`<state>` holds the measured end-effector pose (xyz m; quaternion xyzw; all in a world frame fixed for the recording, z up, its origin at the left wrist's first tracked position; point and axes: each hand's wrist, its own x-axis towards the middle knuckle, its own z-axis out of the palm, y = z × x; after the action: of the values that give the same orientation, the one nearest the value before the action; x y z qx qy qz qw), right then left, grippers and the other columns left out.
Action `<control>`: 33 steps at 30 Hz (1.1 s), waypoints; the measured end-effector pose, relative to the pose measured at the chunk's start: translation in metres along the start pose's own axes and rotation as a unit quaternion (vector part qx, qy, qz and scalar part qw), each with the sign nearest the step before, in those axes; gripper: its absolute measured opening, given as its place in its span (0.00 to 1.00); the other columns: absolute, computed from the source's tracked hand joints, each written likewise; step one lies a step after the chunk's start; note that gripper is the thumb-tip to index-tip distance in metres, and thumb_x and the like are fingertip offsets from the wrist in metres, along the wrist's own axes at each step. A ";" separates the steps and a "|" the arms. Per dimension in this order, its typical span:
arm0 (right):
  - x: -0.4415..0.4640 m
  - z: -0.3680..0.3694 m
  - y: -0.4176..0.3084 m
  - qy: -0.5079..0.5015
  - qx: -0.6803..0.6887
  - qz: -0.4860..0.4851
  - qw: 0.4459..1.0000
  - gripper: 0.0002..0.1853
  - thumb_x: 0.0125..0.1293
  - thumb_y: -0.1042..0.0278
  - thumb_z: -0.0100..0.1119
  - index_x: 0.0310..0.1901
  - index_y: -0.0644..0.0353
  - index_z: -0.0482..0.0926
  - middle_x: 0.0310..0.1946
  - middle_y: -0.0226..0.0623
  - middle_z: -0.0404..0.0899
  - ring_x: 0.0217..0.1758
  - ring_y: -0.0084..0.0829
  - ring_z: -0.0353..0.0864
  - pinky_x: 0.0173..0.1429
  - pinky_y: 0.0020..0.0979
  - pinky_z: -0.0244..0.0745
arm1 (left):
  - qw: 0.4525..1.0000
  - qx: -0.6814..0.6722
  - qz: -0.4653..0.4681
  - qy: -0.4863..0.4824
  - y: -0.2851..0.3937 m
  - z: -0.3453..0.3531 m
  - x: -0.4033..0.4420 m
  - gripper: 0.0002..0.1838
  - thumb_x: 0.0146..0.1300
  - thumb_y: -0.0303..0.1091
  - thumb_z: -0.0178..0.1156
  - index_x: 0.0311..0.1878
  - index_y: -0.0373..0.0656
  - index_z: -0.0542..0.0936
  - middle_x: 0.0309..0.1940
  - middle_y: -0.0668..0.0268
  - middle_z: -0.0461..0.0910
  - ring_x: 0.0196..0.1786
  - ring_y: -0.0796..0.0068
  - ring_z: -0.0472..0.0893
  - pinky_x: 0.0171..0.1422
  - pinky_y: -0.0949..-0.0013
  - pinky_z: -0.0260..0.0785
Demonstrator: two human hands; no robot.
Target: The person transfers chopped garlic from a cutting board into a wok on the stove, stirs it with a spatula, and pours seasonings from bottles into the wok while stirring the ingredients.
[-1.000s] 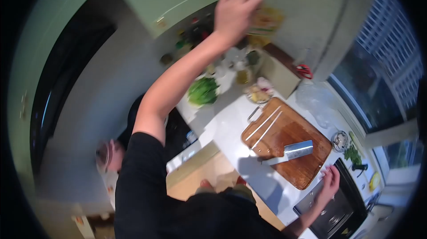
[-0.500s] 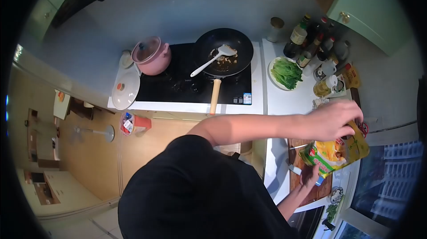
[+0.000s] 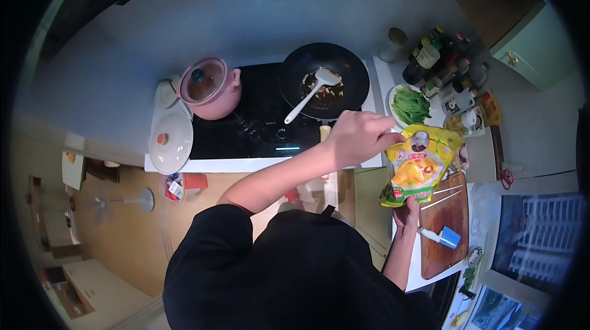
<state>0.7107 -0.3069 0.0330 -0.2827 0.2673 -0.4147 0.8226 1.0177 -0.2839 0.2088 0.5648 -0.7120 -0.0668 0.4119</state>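
Note:
My left hand [image 3: 364,136] grips the upper left edge of a yellow seasoning bag [image 3: 423,164] printed with a dish of food and a small portrait. Below it, my right hand [image 3: 407,214] is closed on the bag's bottom edge. The bag is roughly upright, its printed front towards me, between the stove and the wooden cutting board [image 3: 445,219]. White chopsticks [image 3: 447,196] lie on the board, along with a blue scoop-like thing [image 3: 450,238] with a white handle. Whether the bag's top is open, I cannot tell.
A black wok [image 3: 295,87] holding browned bits and a white spatula [image 3: 304,101] sits on the stove. Left of it stand a pink pot [image 3: 218,99] and a pale lid [image 3: 170,152]. Leafy greens [image 3: 410,105] and several bottles [image 3: 424,62] are at right. Red-handled scissors [image 3: 507,178] hang beyond.
Both hands have carried the bag left from over the cutting board towards the stove, turning it from tilted to upright. The view has shifted. A lit strip now shows on the stove panel.

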 end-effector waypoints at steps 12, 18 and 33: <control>0.038 0.061 0.032 -0.015 -0.142 0.022 0.989 0.44 0.52 0.70 0.78 0.69 0.60 0.64 0.65 0.34 0.73 0.67 0.34 0.73 0.73 0.36 0.65 | 0.929 -0.245 -0.271 -0.052 -0.069 -0.049 -0.036 0.28 0.74 0.49 0.52 0.21 0.38 0.76 0.14 0.66 0.73 0.18 0.72 0.74 0.26 0.68 0.64; 0.092 0.077 0.027 -0.043 -0.232 0.045 0.971 0.37 0.55 0.79 0.72 0.67 0.64 0.67 0.61 0.37 0.76 0.62 0.32 0.77 0.68 0.35 0.71 | 0.843 -0.318 -0.430 -0.055 -0.109 -0.057 -0.043 0.34 0.74 0.55 0.51 0.15 0.37 0.74 0.08 0.64 0.69 0.14 0.71 0.74 0.25 0.69 0.65; 0.146 0.015 0.001 -0.076 -0.160 0.038 0.983 0.39 0.64 0.71 0.67 0.74 0.59 0.57 0.71 0.36 0.65 0.73 0.35 0.66 0.78 0.42 0.58 | 0.873 -0.208 -0.386 0.214 -0.123 -0.022 -0.055 0.19 0.73 0.47 0.53 0.40 0.37 0.80 0.23 0.54 0.78 0.26 0.52 0.78 0.34 0.61 0.68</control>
<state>0.7960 -0.4242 0.0129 -0.4313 0.2774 -0.3117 0.7999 1.1255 -0.2717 0.1264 0.6966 -0.3010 -0.2445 0.6036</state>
